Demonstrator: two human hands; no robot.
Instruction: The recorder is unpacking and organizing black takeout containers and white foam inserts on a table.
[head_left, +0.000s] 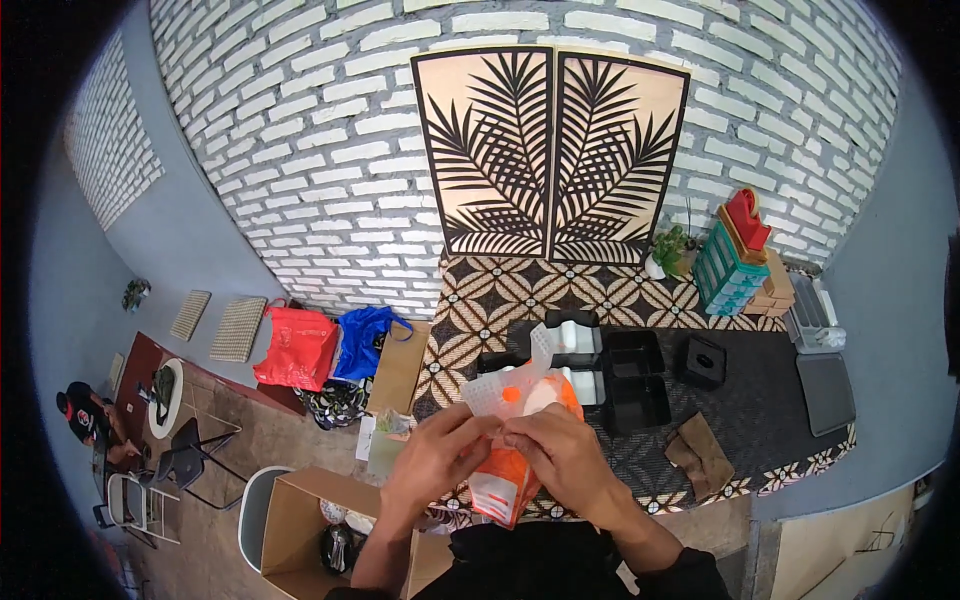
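Both my hands meet at the near edge of the table, fingers pinched together on plastic. My left hand [440,455] grips the edge of a translucent, dotted plastic sheet [492,393] that sticks up above my fingers. Close beside it, my right hand [565,455] pinches at the same spot. An orange and white plastic package [500,482] hangs below and between the hands, its upper part showing behind my right fingers. Whether the sheet and package are joined is hidden by my fingers. Just beyond them stand black compartment trays [636,385] and white trays [575,338].
Right on the table lie a black tissue box [702,361], a brown cloth [700,456] and a dark flat tray [826,394]. Green drawers [728,268] stand behind. An open cardboard box [325,492] and red bag [295,347] are at left; a person [92,425] sits farther off.
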